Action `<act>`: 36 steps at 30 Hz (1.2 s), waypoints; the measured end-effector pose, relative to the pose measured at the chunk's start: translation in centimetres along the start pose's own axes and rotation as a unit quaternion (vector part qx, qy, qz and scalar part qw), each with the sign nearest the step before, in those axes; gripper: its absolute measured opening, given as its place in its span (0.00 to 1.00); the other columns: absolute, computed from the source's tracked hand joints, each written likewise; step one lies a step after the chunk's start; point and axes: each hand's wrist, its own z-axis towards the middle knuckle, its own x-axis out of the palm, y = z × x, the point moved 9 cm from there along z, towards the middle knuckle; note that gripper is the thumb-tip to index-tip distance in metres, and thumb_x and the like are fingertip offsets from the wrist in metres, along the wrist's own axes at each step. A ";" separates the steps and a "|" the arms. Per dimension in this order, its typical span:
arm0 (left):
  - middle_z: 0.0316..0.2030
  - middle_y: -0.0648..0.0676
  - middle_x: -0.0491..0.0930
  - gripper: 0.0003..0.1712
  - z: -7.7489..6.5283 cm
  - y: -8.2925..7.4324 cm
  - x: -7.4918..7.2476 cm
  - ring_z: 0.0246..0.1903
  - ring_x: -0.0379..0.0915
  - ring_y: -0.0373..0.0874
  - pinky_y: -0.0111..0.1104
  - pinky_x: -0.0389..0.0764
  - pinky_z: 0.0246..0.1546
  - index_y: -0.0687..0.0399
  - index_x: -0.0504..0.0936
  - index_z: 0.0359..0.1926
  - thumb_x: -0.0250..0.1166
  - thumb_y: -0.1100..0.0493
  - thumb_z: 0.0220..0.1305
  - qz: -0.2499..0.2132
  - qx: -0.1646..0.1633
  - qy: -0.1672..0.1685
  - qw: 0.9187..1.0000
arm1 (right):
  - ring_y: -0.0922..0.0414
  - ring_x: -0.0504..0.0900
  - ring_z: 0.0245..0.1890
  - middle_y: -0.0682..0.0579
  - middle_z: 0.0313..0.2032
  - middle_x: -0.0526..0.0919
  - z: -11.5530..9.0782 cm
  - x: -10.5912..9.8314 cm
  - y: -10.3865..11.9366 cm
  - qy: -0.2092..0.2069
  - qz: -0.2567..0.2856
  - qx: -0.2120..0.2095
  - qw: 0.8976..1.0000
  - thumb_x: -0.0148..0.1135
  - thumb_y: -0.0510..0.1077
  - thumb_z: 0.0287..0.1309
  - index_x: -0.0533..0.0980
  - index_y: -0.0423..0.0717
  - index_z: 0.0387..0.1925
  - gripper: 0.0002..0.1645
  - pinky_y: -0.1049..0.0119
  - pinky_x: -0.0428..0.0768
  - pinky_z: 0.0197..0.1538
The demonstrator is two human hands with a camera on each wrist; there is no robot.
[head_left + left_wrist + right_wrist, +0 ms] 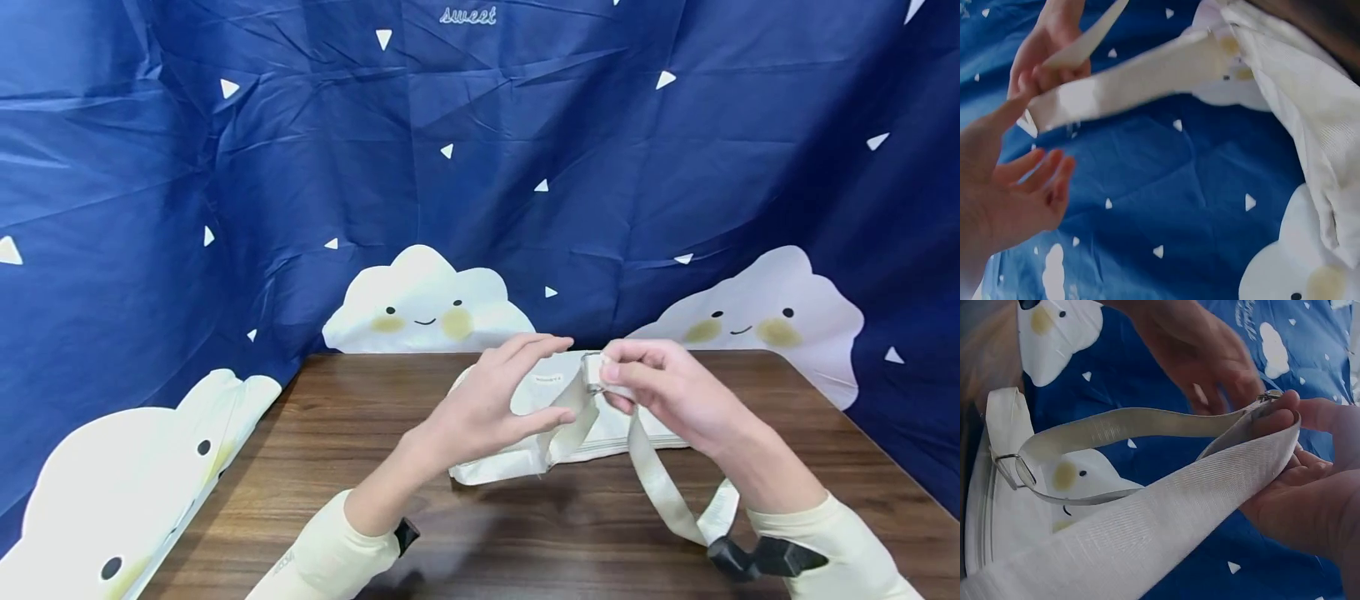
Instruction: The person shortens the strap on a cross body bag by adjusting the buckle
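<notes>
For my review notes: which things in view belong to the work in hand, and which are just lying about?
In the work:
right hand, pinching the strap
white strap
metal buckle, beside the right hand
left hand, open near the strap
white bag

Just around it:
wooden table
blue cloud-patterned backdrop

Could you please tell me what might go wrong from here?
The buckle might slip: only the right hand pinches the strap beside it, while the left hand is open. The strap's hanging loop could also snag on the black wrist device, which appears close to it.
</notes>
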 end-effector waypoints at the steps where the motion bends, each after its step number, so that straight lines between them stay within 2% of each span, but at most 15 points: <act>1: 0.63 0.50 0.74 0.38 0.1 -0.3 -0.1 0.63 0.68 0.39 0.37 0.70 0.61 0.56 0.72 0.69 0.75 0.49 0.62 -0.008 0.004 -0.023 1.000 | 0.52 0.70 0.25 0.48 0.22 0.71 0.1 0.5 -0.2 0.006 -0.010 0.004 1.000 0.49 0.31 0.73 0.76 0.37 0.34 0.11 0.62 0.71 0.37; 3: 0.59 0.51 0.78 0.34 0.1 -1.0 -0.5 0.60 0.71 0.39 0.34 0.71 0.60 0.58 0.76 0.65 0.76 0.52 0.61 -0.029 0.025 -0.061 0.997 | 0.51 0.70 0.26 0.47 0.22 0.73 0.2 1.2 -0.5 0.014 -0.022 0.011 1.000 0.51 0.32 0.74 0.75 0.37 0.34 0.10 0.61 0.72 0.36; 5: 0.54 0.50 0.80 0.29 0.2 -1.4 -0.9 0.55 0.74 0.38 0.31 0.73 0.58 0.58 0.79 0.60 0.77 0.56 0.60 -0.055 0.044 -0.085 0.994 | 0.50 0.71 0.26 0.46 0.24 0.75 0.3 1.6 -0.6 0.018 -0.028 0.023 0.999 0.52 0.34 0.74 0.76 0.37 0.35 0.09 0.61 0.72 0.34; 9: 0.45 0.49 0.82 0.23 0.3 -1.9 -1.7 0.46 0.77 0.39 0.32 0.77 0.51 0.59 0.83 0.53 0.77 0.61 0.58 -0.086 0.072 -0.110 0.988 | 0.48 0.72 0.25 0.43 0.26 0.77 0.0 1.6 -0.4 0.024 -0.071 0.041 0.996 0.52 0.36 0.75 0.78 0.37 0.41 0.09 0.59 0.73 0.31; 12: 0.43 0.48 0.82 0.20 0.4 -2.0 -2.2 0.44 0.77 0.38 0.32 0.78 0.47 0.58 0.84 0.51 0.75 0.62 0.57 -0.093 0.075 -0.122 0.985 | 0.47 0.73 0.24 0.42 0.24 0.77 -0.3 1.1 0.0 0.028 -0.110 0.043 0.993 0.53 0.36 0.75 0.80 0.39 0.44 0.09 0.56 0.72 0.30; 18: 0.42 0.48 0.81 0.19 0.4 -1.8 -2.5 0.44 0.77 0.37 0.33 0.78 0.44 0.58 0.85 0.50 0.74 0.62 0.56 -0.105 0.068 -0.121 0.985 | 0.49 0.73 0.20 0.45 0.19 0.74 -0.6 -0.2 0.2 0.005 -0.148 0.053 0.988 0.59 0.37 0.72 0.81 0.43 0.41 0.06 0.56 0.71 0.25; 23: 0.42 0.49 0.81 0.21 0.3 -1.7 -2.1 0.42 0.77 0.39 0.33 0.80 0.42 0.59 0.84 0.51 0.75 0.64 0.54 -0.115 0.072 -0.112 0.984 | 0.51 0.71 0.18 0.46 0.19 0.74 -0.2 0.2 -0.3 0.001 -0.137 0.051 0.989 0.60 0.36 0.71 0.82 0.41 0.39 0.05 0.57 0.69 0.21; 30: 0.42 0.48 0.83 0.20 0.3 -1.5 -2.2 0.42 0.78 0.37 0.32 0.80 0.42 0.59 0.85 0.51 0.75 0.64 0.56 -0.116 0.068 -0.111 0.985 | 0.49 0.72 0.20 0.44 0.21 0.75 0.1 0.7 -0.7 0.010 -0.113 0.044 0.993 0.56 0.37 0.74 0.81 0.40 0.42 0.08 0.56 0.70 0.25; 36: 0.43 0.47 0.84 0.19 0.3 -1.2 -2.7 0.42 0.77 0.34 0.32 0.79 0.42 0.59 0.84 0.49 0.75 0.63 0.56 -0.107 0.065 -0.111 0.986 | 0.49 0.72 0.22 0.46 0.21 0.73 -0.2 -0.7 -0.7 -0.021 -0.144 0.059 0.988 0.59 0.39 0.73 0.82 0.42 0.45 0.07 0.56 0.72 0.28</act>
